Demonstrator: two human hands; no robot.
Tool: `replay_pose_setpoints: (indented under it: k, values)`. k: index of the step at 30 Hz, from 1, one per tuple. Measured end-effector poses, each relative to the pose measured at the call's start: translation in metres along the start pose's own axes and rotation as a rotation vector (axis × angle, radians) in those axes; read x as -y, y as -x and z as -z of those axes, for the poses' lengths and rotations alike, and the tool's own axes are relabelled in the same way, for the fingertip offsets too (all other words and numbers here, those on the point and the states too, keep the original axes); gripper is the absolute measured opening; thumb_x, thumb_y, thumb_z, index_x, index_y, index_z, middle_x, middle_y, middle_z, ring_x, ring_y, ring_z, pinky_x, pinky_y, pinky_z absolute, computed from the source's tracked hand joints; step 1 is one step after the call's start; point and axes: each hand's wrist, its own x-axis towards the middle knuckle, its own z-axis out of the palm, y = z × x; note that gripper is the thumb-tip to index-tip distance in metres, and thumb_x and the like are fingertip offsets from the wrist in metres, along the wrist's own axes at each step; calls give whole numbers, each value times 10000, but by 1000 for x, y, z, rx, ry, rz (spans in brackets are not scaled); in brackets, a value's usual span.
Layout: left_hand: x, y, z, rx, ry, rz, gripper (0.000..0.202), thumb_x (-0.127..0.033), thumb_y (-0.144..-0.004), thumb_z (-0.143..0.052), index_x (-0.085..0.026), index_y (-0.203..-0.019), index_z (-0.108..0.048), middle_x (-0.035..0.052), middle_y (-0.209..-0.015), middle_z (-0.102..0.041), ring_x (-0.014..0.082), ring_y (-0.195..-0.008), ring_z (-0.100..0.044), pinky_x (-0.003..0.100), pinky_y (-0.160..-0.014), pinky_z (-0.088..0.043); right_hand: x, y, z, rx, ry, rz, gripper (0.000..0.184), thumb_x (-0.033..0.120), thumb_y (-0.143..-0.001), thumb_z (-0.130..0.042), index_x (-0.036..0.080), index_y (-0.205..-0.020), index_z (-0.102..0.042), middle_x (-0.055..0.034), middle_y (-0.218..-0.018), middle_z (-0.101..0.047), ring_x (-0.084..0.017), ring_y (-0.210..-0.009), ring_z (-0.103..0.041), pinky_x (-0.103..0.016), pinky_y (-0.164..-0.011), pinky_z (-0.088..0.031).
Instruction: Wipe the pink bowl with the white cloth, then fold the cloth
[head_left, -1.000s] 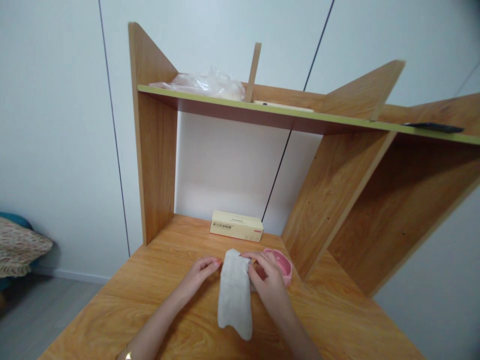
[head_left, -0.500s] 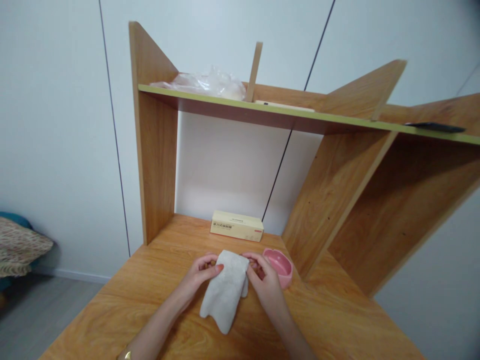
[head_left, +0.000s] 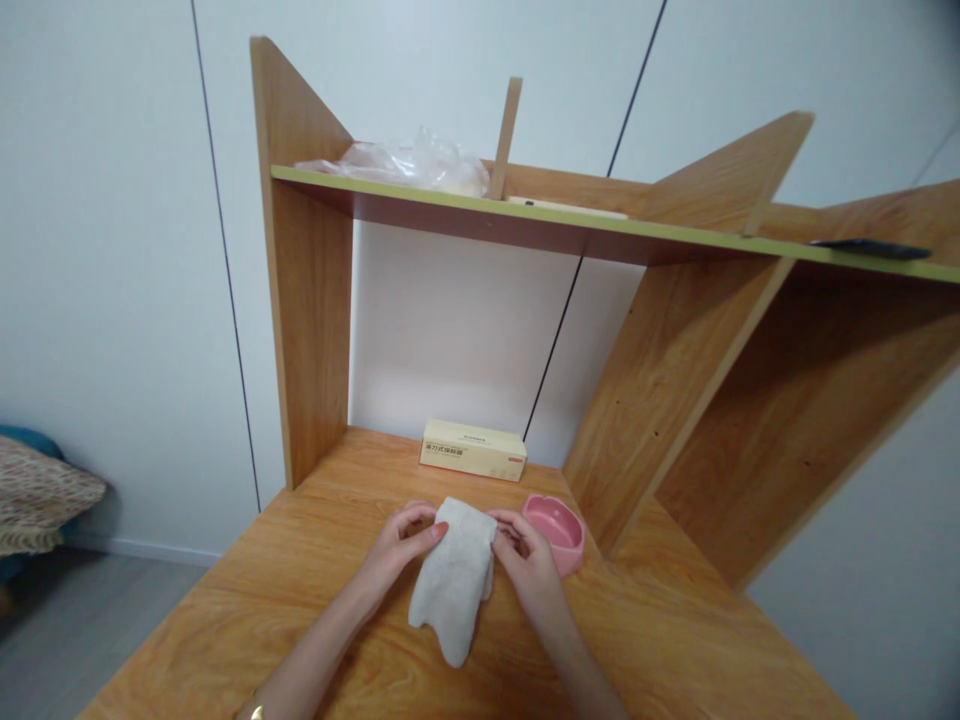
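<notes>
Head view: wood-grain orange-brown desk top point(head_left: 300, 560), w/ matching wooden hutch point(head_left: 307, 300) rising at back, upright panels L & R, angled panel at right. Held above desk centre: pale grey-white soft cloth point(head_left: 454, 580), upper corners pinched, lower end drooping toward desk, slightly tilted to the left. Left hand point(head_left: 401, 545) pinching cloth's top-left corner betw. thumb & fingers, fingers pressed together. Right hand point(head_left: 525, 560) gripping top-right edge, fingers curled & close together; exact pinch partly hidden behind cloth. Just beside right hand, on desk: small pink round plastic bowl point(head_left: 559, 525), upright. Behind cloth, near back wall: long cream cardboard box w/ red end strip point(head_left: 474, 450), lying flat, apart from hands. Green-edged wooden shelf point(head_left: 525, 215) across hutch top; crumpled clear plastic bag point(head_left: 409, 165) on its left part, thin wooden divider point(head_left: 504, 140) standing beside, flat dark object point(head_left: 866, 247) far right. Plain white wall panels point(head_left: 112, 250) w/ thin dark seams behind. Lower left: grey floor point(head_left: 60, 630) & patterned brown cushion point(head_left: 41, 495), well apart from desk.
</notes>
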Motion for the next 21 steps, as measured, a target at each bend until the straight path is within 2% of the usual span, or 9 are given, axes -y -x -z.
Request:
replay_pose_setpoints:
  k: [3,5,8,11,17,21]
  values:
    - [8,-2,5,-45,42,-2,241,-409,-699,-605,-171,-688,-642,40,-796,-598,214,-841,-519,276,-776,-367,2,-2,3,-20,-53,-25,246,412,-648,-635,200,-771,-616,-47,-759,-655,-206,-749,-581,-317,-697,-433]
    - [12,-3,8,-59,97,-6,248,-409,-729,-570,-177,-771,-646,48,-849,-614,225,-894,-518,290,-816,-356,3,-3,5,-30,-147,-68,265,421,-635,-651,207,-785,-613,-46,-793,-658,-214,-791,-583,-330,-739,-427]
    - [10,-2,9,3,152,-19,293,-365,-736,-577,-193,-970,-613,54,-969,-605,226,-965,-495,290,-837,-344,3,-3,5,-3,-311,-143,266,412,-646,-651,207,-812,-614,-44,-832,-659,-217,-840,-579,-344,-783,-410]
    - [6,0,6,77,134,-22,383,-354,-692,-637,-200,-1039,-588,57,-997,-594,211,-922,-499,271,-791,-360,1,-1,3,32,-382,-206,266,403,-627,-668,197,-789,-622,-42,-807,-661,-221,-836,-581,-348,-789,-403]
    - [10,-3,4,30,2,-53,343,-346,-643,-672,-190,-944,-617,41,-866,-600,185,-800,-502,250,-712,-370,-6,2,-2,92,-341,-227,247,402,-650,-653,197,-776,-600,-14,-723,-647,-181,-712,-583,-298,-702,-405]
    - [10,-3,4,-54,-104,-95,209,-291,-626,-655,-176,-800,-633,17,-725,-574,174,-726,-487,243,-685,-361,-14,0,2,30,-238,-254,277,398,-579,-701,206,-727,-568,22,-640,-607,-149,-613,-554,-256,-604,-393]
